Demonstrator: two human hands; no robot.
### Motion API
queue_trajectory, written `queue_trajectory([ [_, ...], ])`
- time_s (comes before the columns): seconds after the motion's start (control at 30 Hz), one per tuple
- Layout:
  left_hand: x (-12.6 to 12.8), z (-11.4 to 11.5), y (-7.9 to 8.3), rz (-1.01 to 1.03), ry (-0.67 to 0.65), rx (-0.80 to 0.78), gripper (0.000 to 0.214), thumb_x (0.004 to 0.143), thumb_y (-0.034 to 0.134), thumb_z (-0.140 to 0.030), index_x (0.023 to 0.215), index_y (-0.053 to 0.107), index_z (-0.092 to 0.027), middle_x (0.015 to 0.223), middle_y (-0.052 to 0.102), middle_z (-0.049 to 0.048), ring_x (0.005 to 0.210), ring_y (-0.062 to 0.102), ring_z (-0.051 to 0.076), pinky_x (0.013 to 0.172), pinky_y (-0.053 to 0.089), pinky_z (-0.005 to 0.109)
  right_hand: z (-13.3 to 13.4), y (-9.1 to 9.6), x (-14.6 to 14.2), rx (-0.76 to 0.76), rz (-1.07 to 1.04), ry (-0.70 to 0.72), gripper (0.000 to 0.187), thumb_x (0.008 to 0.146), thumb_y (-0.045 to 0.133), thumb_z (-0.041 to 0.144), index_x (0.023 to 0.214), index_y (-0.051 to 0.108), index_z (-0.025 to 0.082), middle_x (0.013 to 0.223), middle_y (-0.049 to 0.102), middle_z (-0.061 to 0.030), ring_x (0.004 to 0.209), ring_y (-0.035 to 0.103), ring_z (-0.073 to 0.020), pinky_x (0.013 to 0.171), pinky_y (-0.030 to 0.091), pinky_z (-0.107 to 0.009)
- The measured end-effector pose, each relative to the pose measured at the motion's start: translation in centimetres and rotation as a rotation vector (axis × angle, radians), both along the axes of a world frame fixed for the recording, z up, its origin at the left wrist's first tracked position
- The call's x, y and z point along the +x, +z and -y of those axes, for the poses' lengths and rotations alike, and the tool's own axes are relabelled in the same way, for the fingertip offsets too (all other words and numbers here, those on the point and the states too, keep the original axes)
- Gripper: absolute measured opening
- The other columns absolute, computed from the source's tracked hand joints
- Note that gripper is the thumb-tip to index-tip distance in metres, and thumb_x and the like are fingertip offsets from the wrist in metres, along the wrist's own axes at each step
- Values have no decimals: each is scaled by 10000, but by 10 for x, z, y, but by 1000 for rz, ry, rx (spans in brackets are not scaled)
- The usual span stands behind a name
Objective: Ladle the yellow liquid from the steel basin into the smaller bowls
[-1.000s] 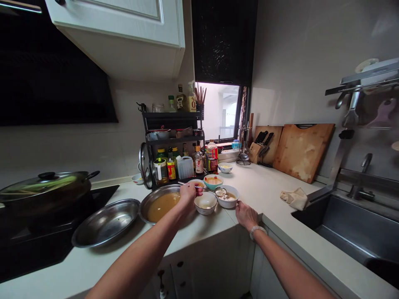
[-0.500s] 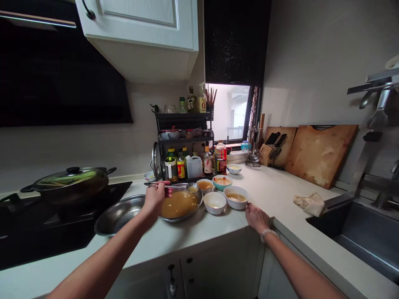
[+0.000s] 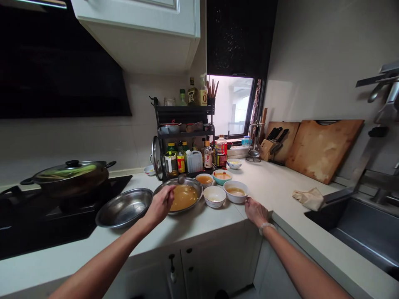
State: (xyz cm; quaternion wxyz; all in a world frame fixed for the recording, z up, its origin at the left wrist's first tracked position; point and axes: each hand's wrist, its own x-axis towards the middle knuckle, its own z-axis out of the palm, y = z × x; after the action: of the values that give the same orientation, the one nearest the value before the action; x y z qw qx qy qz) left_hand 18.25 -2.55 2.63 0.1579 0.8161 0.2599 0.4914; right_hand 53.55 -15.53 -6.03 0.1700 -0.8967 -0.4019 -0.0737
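Observation:
My left hand (image 3: 162, 204) is closed around the handle of a metal spoon (image 3: 181, 179), above a wide steel bowl (image 3: 199, 197) of brownish broth with pale bits. The broth has ripples in it. At the right, my right hand (image 3: 256, 211) grips the edge of a white bowl (image 3: 246, 192) partly filled with light brown liquid. Between the steel bowl and that one stands a second white bowl (image 3: 215, 202) with a little in the bottom. Behind them sit a bowl of orange-brown liquid (image 3: 204, 180) and a turquoise bowl (image 3: 222, 182) with red bits.
An empty steel basin (image 3: 124, 222) stands left of the broth, beside a lidded pan (image 3: 73, 178) on the stove. Behind the bowls is a black rack (image 3: 183, 109) with bottles. Farther right are a knife block (image 3: 268, 149), cutting boards (image 3: 327, 151), a cloth (image 3: 308, 198) and a sink (image 3: 368, 232).
My left hand has turned and moved slightly down and right, and the spoon has swung from level with liquid in it to tipped upward. My right hand stays at the white bowl.

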Motion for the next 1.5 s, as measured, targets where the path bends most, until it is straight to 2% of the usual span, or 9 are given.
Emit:
queue_trajectory([
  [0.07, 18, 4, 6, 144, 46, -198, 284, 842, 397, -331, 955, 592, -159, 641, 612, 10, 478, 577, 123, 491, 491, 234, 0, 0, 0, -2, 1, -4, 326, 895, 340, 282, 1054, 612, 198, 950, 680, -116, 864, 650, -223, 695, 423, -291],
  [0.27, 95, 24, 28, 461, -176, -504, 252, 825, 396, -308, 865, 571, -132, 561, 599, 13, 444, 568, 129, 427, 490, 238, 0, -1, 0, 3, 12, -10, 324, 896, 340, 283, 1047, 613, 194, 937, 683, -114, 865, 650, -231, 684, 418, -292],
  [0.47, 164, 32, 5, 197, -269, -446, 269, 837, 391, -284, 914, 587, -117, 559, 562, 3, 457, 568, 112, 386, 452, 191, -1, -2, 1, 17, 36, 2, 321, 902, 338, 284, 1055, 608, 203, 943, 686, -105, 872, 650, -221, 682, 406, -285],
  [0.63, 189, 38, -12, -15, -292, -417, 247, 848, 389, -259, 881, 610, -152, 515, 550, -12, 439, 553, 104, 397, 437, 177, -3, -6, 4, 28, 53, 0, 305, 900, 344, 277, 1026, 612, 206, 929, 688, -94, 846, 650, -215, 667, 404, -284],
  [0.73, 195, 35, -11, 22, -254, -548, 234, 836, 386, -236, 839, 598, -140, 506, 567, -3, 409, 550, 106, 392, 437, 184, -3, -8, 5, 36, 56, 2, 296, 896, 356, 270, 1035, 611, 210, 940, 685, -90, 847, 648, -204, 666, 401, -274],
  [0.93, 197, 12, -9, 351, -182, -808, 205, 775, 396, -179, 803, 588, -115, 478, 563, -4, 425, 569, 135, 445, 497, 249, -4, -9, 5, 47, 44, -9, 290, 900, 361, 279, 1028, 611, 206, 959, 684, -89, 844, 646, -202, 666, 395, -271],
  [1.07, 194, 9, -3, 504, -174, -1004, 175, 754, 405, -131, 757, 579, -116, 435, 535, -17, 379, 524, 107, 424, 467, 216, -3, -7, 3, 49, 37, -6, 296, 908, 355, 282, 1037, 610, 206, 979, 680, -93, 860, 642, -196, 674, 396, -268],
  [1.3, 175, 14, 17, 552, -168, -1057, 168, 754, 416, -102, 696, 572, -127, 453, 553, -6, 387, 522, 81, 431, 438, 180, -1, -3, 0, 35, 33, -18, 293, 903, 363, 270, 1034, 615, 199, 974, 683, -91, 870, 644, -198, 669, 391, -270],
  [1.5, 129, 13, 39, 585, -175, -1043, 209, 752, 391, -77, 764, 600, -71, 464, 583, 27, 367, 512, 87, 413, 415, 184, -2, -5, 2, 31, 35, -14, 308, 899, 351, 269, 1026, 625, 205, 961, 682, -91, 869, 637, -199, 664, 391, -265],
])
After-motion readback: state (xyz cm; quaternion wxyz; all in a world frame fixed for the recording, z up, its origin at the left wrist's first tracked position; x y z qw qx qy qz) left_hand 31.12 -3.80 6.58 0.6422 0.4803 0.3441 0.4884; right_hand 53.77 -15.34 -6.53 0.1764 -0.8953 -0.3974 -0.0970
